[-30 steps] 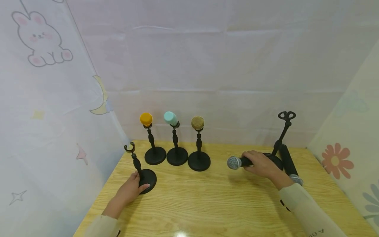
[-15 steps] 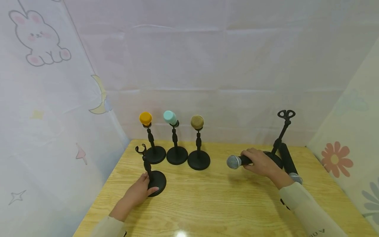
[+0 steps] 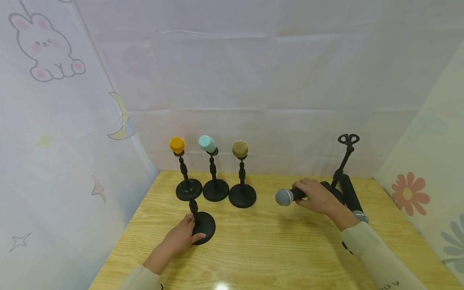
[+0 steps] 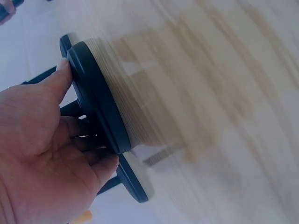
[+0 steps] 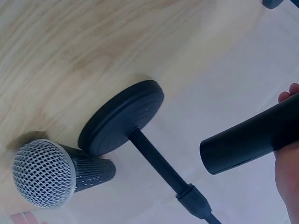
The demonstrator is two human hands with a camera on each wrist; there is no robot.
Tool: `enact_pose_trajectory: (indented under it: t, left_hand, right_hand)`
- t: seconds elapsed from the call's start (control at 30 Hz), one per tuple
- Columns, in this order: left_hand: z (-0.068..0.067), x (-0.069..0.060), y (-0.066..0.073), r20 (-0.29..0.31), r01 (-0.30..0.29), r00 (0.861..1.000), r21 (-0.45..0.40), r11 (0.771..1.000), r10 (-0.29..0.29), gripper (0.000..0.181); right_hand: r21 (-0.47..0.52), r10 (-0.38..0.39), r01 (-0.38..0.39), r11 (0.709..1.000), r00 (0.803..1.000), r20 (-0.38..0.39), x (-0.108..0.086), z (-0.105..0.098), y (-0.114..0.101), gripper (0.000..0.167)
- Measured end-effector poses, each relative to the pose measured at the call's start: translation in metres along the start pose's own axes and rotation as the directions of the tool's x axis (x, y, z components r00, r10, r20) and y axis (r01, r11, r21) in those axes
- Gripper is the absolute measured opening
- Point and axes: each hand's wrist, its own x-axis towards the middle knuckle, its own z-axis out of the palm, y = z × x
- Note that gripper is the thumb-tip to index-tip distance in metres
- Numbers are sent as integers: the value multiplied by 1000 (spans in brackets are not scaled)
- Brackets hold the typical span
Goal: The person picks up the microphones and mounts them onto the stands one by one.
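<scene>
My left hand (image 3: 177, 238) grips the round black base of a microphone stand (image 3: 206, 227), thumb on one edge and fingers on the other side. This stand's top clip overlaps a dark base behind it and is hard to make out. I cannot tell whether the base touches the table. Further right, my right hand (image 3: 316, 195) holds a black microphone (image 3: 284, 197) by its handle, its silver mesh head pointing left. In the right wrist view the handle's tail end (image 5: 233, 149) hangs apart from another black stand (image 5: 124, 116) with an empty clip.
Along the back stand three black stands bearing an orange microphone (image 3: 177, 145), a mint one (image 3: 207, 143) and a gold one (image 3: 240, 149). A second silver-headed black microphone (image 3: 349, 193) lies beside the right-hand stand. Cloth walls (image 3: 253, 80) edge the wooden table (image 3: 261, 249).
My left hand has carried the stand rightward and slightly nearer, to a spot in front of the orange and mint microphones. My right hand has hardly moved and keeps hold of the microphone.
</scene>
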Motion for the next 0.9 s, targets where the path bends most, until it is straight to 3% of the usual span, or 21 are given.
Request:
enact_pose_trajectory:
  t: [0.7, 0.9]
  left_hand:
    - [12, 8, 35, 58, -109, 993, 23, 994, 107, 80]
    - [17, 12, 42, 75, -112, 991, 45, 993, 108, 82]
  right_hand:
    - [-10, -93, 93, 996, 994, -51, 19, -26, -28, 45]
    - [-15, -135, 134, 991, 987, -89, 23, -32, -33, 48]
